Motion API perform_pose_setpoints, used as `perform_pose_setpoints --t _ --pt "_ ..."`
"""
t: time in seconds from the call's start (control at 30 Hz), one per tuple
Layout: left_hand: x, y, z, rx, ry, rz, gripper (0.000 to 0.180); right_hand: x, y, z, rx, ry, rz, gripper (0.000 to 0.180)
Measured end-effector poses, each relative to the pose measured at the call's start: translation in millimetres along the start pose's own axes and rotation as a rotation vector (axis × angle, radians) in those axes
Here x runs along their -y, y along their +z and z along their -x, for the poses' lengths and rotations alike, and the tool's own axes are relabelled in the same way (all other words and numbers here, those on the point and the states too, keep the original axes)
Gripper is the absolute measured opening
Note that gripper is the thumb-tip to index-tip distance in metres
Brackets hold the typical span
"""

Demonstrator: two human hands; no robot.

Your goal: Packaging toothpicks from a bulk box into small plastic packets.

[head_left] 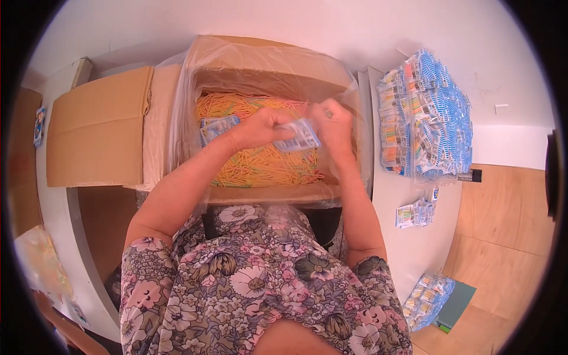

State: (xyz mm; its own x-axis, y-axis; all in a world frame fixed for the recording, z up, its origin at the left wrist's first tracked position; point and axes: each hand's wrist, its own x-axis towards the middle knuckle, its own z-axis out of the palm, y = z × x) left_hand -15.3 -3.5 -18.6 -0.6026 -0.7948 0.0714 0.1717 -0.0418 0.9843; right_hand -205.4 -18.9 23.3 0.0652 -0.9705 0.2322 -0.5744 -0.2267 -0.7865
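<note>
Over an open cardboard box [260, 194] lined with clear plastic, both of my hands work close together. The box holds a heap of thin yellow, orange, pink and green sticks [254, 168]. My left hand [260, 127] pinches a small blue-and-white plastic packet [299, 136] by its edge. At the packet's upper right is my right hand [333, 121], slightly blurred, its fingers closed; what they hold is hidden. More blue-and-white packets [218, 127] lie on the sticks beside my left wrist.
Right of the box, a large stack of filled packets [423, 115] stands on the white table [384, 204], with a few loose packets [415, 213] nearer. More packets [429, 302] lie lower right. A cardboard flap [97, 127] spreads left. Another person's arm [68, 328] shows lower left.
</note>
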Motion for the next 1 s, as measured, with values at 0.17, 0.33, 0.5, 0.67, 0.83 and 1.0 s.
perform_pose_setpoints --t 0.17,0.33,0.5,0.67,0.83,1.0 --pt "-8.5 2.5 -0.7 -0.092 -0.093 0.196 0.014 -12.7 -21.9 38.9 0.762 0.07 0.48 0.018" --pt "-1.5 -8.7 4.0 -0.089 -0.045 0.033 0.011 -10.5 -22.1 67.3 0.764 -0.103 0.437 0.017" --pt "-7.9 -8.8 1.4 -0.186 -0.089 0.061 0.009 9.0 -54.6 28.6 0.471 0.184 -0.046 0.014" --pt "-7.0 -9.2 1.7 -0.119 -0.068 0.015 0.008 63.1 -53.5 1.8 0.326 0.471 -0.554 0.015" --pt "-3.7 -8.3 -0.9 -0.066 -0.049 0.007 0.012 47.6 -37.4 -5.5 0.307 0.372 -0.348 0.018" --pt "-1.3 -10.2 0.0 -0.034 -0.071 -0.005 0.014 65.5 -28.1 -5.6 0.241 0.146 -0.001 0.022"
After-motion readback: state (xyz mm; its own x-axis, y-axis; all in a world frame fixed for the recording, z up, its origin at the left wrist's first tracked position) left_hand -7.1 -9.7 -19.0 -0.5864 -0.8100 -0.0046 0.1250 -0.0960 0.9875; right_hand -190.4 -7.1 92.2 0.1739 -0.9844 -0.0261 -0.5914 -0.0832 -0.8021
